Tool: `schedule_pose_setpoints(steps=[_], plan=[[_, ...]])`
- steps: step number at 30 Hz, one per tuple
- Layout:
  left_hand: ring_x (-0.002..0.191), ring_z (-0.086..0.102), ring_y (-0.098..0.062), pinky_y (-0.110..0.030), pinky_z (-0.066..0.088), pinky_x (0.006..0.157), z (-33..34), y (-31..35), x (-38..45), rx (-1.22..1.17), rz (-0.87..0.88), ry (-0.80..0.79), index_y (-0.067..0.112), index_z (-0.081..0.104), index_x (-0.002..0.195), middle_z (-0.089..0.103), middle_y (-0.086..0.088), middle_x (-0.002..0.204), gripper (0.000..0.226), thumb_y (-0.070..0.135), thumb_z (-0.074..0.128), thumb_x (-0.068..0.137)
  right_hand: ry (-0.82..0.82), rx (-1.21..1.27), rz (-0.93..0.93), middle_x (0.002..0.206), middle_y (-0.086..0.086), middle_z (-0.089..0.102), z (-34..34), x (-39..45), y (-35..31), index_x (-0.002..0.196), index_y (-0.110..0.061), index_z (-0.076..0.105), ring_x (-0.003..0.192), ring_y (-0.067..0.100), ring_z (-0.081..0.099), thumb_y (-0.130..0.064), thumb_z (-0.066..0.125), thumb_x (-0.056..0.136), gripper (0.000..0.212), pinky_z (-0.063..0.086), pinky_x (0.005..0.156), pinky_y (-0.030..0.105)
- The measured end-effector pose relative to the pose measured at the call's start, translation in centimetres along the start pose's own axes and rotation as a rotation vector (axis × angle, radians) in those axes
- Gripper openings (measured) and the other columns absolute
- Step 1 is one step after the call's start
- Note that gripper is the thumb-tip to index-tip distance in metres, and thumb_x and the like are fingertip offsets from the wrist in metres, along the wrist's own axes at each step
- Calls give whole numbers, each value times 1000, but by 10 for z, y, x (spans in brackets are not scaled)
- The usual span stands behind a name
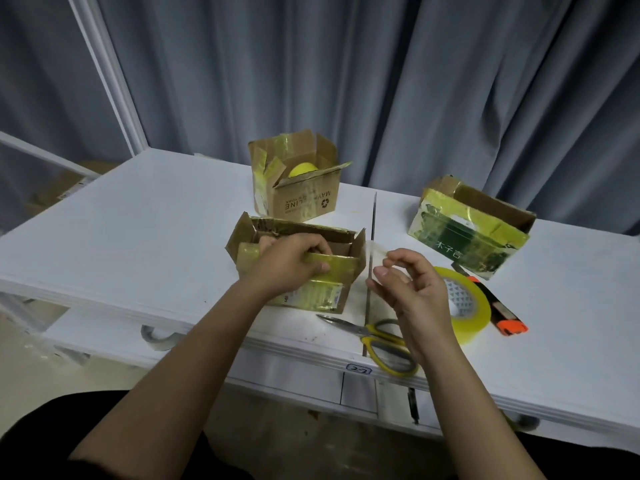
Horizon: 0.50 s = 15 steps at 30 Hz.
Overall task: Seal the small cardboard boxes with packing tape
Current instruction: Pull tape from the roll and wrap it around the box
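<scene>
Faintly, rear box (298, 188) "MAY…LINE", table tag (358, 368) "2-2"

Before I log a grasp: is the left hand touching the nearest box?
Touching. The head view shows the left hand gripping the front flap of the nearest box, fingers curled over its edge.

Left hand (287, 261) curled in a grip, forearm outstretched; right hand (412, 289) raised, thumb and forefinger pinching.
</scene>
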<state>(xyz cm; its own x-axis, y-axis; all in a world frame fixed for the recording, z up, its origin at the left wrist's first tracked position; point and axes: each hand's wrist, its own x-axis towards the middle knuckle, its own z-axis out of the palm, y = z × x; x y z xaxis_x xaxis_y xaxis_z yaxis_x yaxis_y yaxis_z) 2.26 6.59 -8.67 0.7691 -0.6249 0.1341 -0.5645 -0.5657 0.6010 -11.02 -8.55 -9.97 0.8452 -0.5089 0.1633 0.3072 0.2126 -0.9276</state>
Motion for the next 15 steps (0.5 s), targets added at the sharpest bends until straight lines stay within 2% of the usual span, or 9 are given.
schedule_pose_setpoints(steps=[2, 3, 5, 7, 11, 15], plan=[[101, 54, -8, -34, 22, 95, -5, 3, 5, 19, -25, -33, 39, 58, 82, 64, 18, 96, 10, 36, 68, 84, 13, 35, -7, 81, -4, 64, 2, 2, -1, 94, -10, 61, 72, 10, 65, 8, 62, 82, 22, 56, 71, 25], [99, 56, -8, -35, 29, 96, -6, 5, 8, 33, -31, -51, 38, 59, 82, 64, 18, 94, 9, 36, 68, 84, 10, 40, -12, 83, -3, 64, 4, 3, -1, 95, -11, 61, 74, 11, 65, 8, 63, 82, 23, 56, 72, 25], [91, 60, -7, -32, 43, 85, -8, 7, 13, 16, -48, -79, 36, 63, 83, 65, 18, 88, 7, 35, 69, 83, -10, 36, -25, 86, -3, 64, 8, 7, -1, 96, -11, 61, 78, 13, 66, 10, 63, 81, 26, 57, 75, 28], [85, 62, -6, -30, 49, 79, -9, 7, 19, -33, -66, -100, 33, 66, 85, 67, 16, 85, 6, 33, 71, 82, -45, 13, -44, 84, -6, 66, 13, 12, 2, 97, -12, 61, 82, 13, 66, 12, 63, 79, 30, 58, 81, 33], [78, 63, -10, -31, 52, 78, -10, 5, 29, -165, -72, -143, 25, 71, 90, 67, 13, 79, 8, 25, 72, 83, -81, -91, -88, 86, -6, 65, 21, 27, 7, 98, -16, 61, 88, 14, 67, 15, 63, 79, 36, 55, 89, 37], [84, 63, -12, -26, 49, 77, -13, 6, 32, -195, -27, -234, 22, 68, 98, 67, 9, 85, 10, 20, 65, 89, -115, -223, -123, 90, -6, 63, 27, 37, 15, 101, -15, 59, 90, 12, 67, 15, 63, 80, 37, 50, 96, 46]])
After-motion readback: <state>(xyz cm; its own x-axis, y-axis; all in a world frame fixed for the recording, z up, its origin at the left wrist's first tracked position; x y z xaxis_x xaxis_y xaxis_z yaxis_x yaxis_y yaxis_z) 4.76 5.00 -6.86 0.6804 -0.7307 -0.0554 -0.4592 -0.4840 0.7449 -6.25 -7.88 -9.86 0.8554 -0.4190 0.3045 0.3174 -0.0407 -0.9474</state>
